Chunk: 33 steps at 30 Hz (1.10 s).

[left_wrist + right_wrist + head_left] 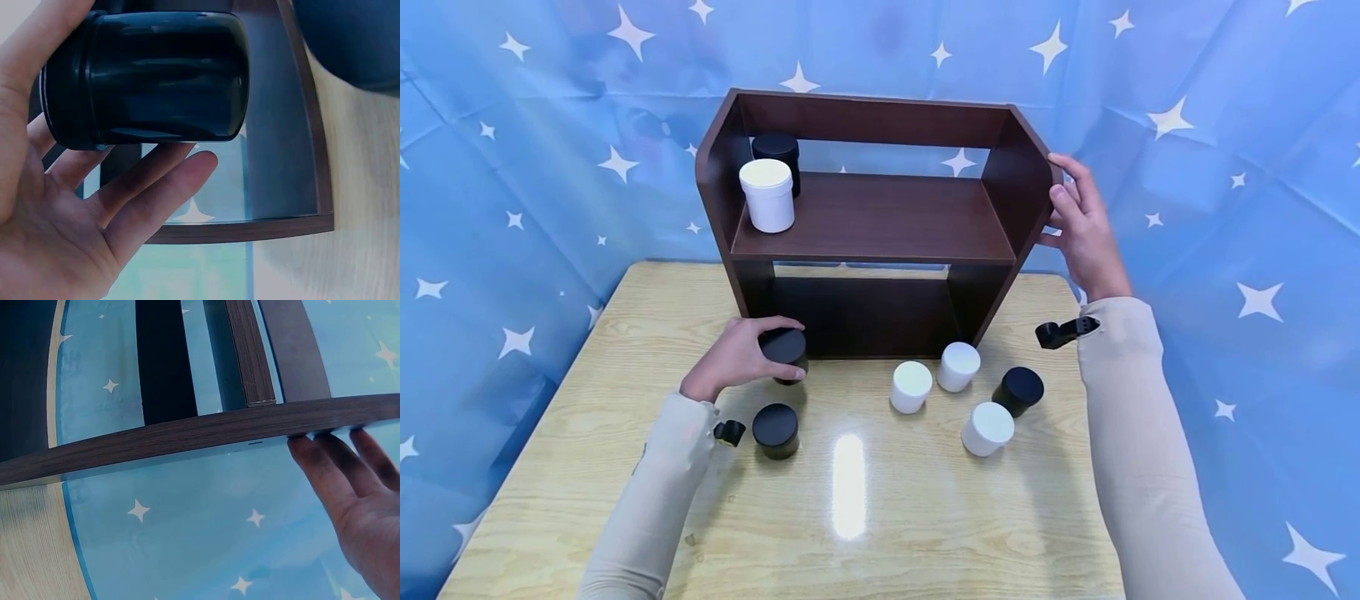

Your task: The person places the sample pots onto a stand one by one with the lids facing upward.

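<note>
Left hand (pixel 741 358): we grip a black jar (pixel 784 346) round its top, seemingly for control.
Right hand (pixel 1081 233): fingers extended, we touch the shelf (pixel 887 217), perhaps steadying it.

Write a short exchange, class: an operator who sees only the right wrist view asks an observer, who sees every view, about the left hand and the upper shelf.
Operator: I see the right hand touching the shelf unit. What does the left hand hold?
Observer: It grips a black jar.
Operator: And what stands on the upper shelf?
Observer: A white jar, with another black jar behind it, at the left end.
</note>
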Each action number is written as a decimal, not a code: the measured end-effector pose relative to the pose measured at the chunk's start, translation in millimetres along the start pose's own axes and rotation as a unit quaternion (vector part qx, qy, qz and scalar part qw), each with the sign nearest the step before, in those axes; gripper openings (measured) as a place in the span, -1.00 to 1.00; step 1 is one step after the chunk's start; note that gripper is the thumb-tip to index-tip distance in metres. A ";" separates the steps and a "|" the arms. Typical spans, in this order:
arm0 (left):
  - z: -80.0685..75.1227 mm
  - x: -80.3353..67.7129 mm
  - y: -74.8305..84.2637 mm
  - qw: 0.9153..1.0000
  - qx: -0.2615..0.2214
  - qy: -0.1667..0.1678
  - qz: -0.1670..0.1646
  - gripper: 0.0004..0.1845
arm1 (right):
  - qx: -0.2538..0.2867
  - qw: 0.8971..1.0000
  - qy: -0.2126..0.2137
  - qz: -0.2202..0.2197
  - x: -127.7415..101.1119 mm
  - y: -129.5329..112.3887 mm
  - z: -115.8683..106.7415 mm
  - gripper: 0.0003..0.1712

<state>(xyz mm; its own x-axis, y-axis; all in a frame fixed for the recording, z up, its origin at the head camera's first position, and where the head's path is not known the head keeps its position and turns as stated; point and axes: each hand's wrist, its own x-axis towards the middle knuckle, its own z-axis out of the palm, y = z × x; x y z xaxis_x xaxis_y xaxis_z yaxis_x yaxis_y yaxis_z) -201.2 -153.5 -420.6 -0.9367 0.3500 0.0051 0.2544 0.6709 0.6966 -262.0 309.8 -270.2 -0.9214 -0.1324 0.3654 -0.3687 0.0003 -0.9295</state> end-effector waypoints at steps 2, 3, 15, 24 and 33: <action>-2.4 -1.1 4.2 1.000 0.003 0.008 0.005 -0.25 | 0.001 1.000 0.000 0.000 0.2 -0.3 0.1 -0.46; -3.4 -1.5 6.1 1.000 0.004 0.010 0.009 -0.24 | 0.003 1.000 0.000 0.000 0.2 -0.4 0.1 -0.46; -13.3 -2.6 29.6 0.998 0.025 0.023 0.052 -0.23 | -0.001 1.000 0.004 -0.002 -1.0 -2.3 -1.1 -0.45; -24.8 -5.8 47.4 0.996 0.027 0.028 0.080 -0.24 | -0.004 1.000 0.005 0.001 -1.4 -3.1 -0.5 -0.46; -34.4 -8.8 61.8 0.994 0.031 0.034 0.096 -0.28 | -0.003 1.000 0.001 0.005 -0.5 -1.8 -0.1 -0.45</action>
<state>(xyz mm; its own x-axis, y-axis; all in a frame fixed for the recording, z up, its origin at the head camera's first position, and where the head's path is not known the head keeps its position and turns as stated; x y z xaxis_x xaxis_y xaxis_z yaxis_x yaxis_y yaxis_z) -185.5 -137.5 -352.9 -0.8834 0.4311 0.1838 0.4421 0.6365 0.6320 -260.9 309.9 -268.7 -0.9252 -0.1304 0.3564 -0.3603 0.0071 -0.9328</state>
